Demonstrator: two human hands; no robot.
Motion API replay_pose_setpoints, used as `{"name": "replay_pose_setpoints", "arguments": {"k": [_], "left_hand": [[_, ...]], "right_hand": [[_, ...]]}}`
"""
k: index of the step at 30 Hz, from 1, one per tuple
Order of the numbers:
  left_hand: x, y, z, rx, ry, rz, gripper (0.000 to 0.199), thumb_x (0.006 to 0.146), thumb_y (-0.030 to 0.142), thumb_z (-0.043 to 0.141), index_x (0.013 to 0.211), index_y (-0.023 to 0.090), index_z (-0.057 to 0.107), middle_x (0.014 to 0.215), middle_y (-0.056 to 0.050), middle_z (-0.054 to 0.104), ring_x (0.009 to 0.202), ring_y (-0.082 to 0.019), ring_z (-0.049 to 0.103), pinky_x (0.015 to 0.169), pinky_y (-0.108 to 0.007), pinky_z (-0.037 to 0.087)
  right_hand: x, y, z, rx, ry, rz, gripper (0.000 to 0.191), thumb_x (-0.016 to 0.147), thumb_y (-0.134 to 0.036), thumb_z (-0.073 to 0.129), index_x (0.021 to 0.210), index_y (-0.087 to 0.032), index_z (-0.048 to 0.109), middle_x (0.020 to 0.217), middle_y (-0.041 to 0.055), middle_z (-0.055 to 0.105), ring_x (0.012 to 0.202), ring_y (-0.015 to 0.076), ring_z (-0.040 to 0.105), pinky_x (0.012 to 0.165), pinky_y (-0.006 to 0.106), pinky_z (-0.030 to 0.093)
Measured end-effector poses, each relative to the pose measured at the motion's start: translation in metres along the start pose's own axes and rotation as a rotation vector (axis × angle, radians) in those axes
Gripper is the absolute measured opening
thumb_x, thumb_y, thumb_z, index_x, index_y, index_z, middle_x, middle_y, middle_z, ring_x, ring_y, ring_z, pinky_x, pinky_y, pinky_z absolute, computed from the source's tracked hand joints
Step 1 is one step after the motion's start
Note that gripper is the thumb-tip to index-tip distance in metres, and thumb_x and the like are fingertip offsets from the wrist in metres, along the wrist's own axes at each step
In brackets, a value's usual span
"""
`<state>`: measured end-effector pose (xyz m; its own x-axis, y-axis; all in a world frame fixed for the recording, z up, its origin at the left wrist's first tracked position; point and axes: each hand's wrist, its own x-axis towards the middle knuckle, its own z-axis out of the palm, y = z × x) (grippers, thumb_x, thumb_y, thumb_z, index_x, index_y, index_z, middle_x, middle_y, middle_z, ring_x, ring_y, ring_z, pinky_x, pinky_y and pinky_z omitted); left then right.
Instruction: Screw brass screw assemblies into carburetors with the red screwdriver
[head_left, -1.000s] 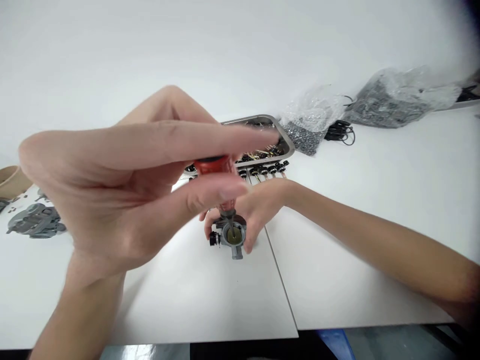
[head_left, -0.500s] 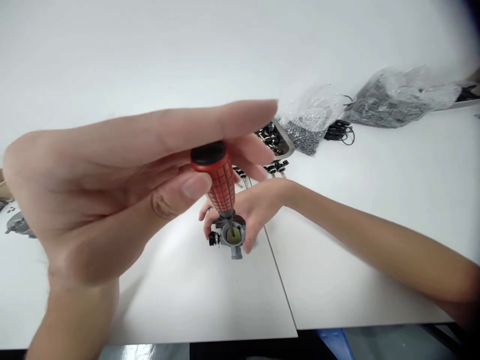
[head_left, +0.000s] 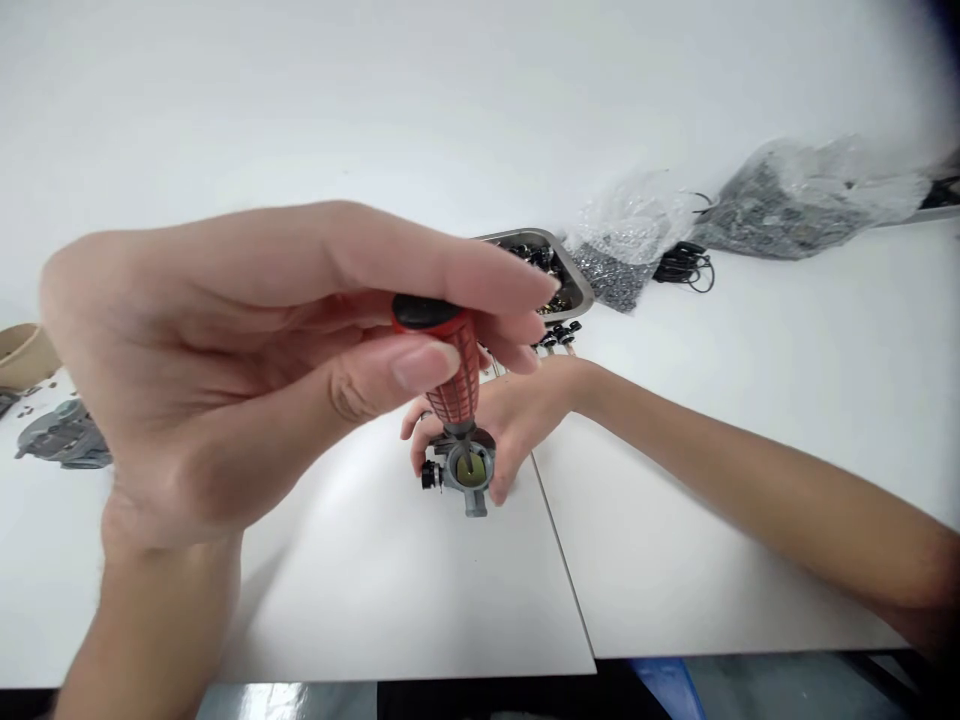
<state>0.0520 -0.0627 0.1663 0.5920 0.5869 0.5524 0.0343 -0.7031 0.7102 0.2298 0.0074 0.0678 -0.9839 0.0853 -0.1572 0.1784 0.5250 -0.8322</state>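
Note:
My left hand (head_left: 247, 370) holds a red screwdriver (head_left: 456, 385) with a black cap, thumb on the near side of the handle and fingers curved over and behind it. The screwdriver stands nearly upright, its tip inside the round opening of a small grey metal part (head_left: 475, 500), against a yellowish disc. A black ribbed knob (head_left: 430, 474) sticks out from the part's left side. My right hand (head_left: 529, 410) grips this part from behind, fingers at its left and thumb at its right.
Behind my hands is a metal tray (head_left: 577, 290) of small fittings, with more fittings (head_left: 559, 335) in front. Clear bags of parts (head_left: 619, 265) and black cables (head_left: 684, 266) lie back right. At left are grey metal parts (head_left: 64, 436) and a beige container (head_left: 28, 358). A seam crosses the white table (head_left: 360, 600).
My left hand has shifted slightly right, and its index finger now bends down over the screwdriver's cap. My right hand keeps its hold. More of the tray and the left-side parts shows.

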Motion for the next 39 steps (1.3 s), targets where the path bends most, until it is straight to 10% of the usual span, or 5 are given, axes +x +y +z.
{"name": "replay_pose_setpoints", "arguments": {"k": [6, 14, 23, 39], "left_hand": [[0.011, -0.008, 0.008, 0.058, 0.146, 0.113, 0.047, 0.081, 0.05, 0.062, 0.124, 0.031, 0.06, 0.084, 0.003, 0.068, 0.068, -0.015, 0.068, 0.05, -0.025, 0.053], [0.005, -0.017, 0.009, -0.105, 0.185, 0.117, 0.041, 0.075, 0.042, 0.068, 0.108, 0.017, 0.068, 0.074, -0.004, 0.066, 0.068, -0.022, 0.069, 0.051, -0.038, 0.06], [0.015, 0.002, 0.001, -0.085, -0.088, 0.064, 0.049, 0.086, 0.059, 0.053, 0.111, 0.02, 0.068, 0.085, -0.006, 0.073, 0.071, -0.024, 0.072, 0.052, -0.035, 0.06], [0.003, -0.011, 0.008, 0.018, 0.079, 0.182, 0.052, 0.075, 0.043, 0.068, 0.122, 0.023, 0.057, 0.085, -0.001, 0.061, 0.076, -0.018, 0.066, 0.054, -0.033, 0.056]], "right_hand": [[0.0, -0.004, 0.0, 0.102, -0.038, 0.041, 0.066, 0.07, -0.033, 0.079, 0.128, -0.018, 0.054, 0.124, 0.006, 0.05, 0.115, 0.0232, 0.052, 0.096, 0.029, 0.044], [0.0, -0.003, -0.001, -0.015, 0.007, -0.005, 0.065, 0.065, -0.033, 0.083, 0.123, -0.019, 0.058, 0.127, 0.0068, 0.048, 0.121, 0.0268, 0.047, 0.102, 0.032, 0.041], [0.002, -0.012, -0.004, -0.134, 0.0, -0.004, 0.062, 0.071, -0.039, 0.08, 0.125, -0.018, 0.057, 0.126, 0.0079, 0.049, 0.124, 0.0276, 0.042, 0.104, 0.035, 0.038], [-0.011, 0.004, -0.012, 0.041, 0.024, 0.123, 0.086, 0.059, -0.043, 0.085, 0.133, -0.016, 0.05, 0.131, 0.0084, 0.054, 0.126, 0.03, 0.047, 0.102, 0.034, 0.041]]}}
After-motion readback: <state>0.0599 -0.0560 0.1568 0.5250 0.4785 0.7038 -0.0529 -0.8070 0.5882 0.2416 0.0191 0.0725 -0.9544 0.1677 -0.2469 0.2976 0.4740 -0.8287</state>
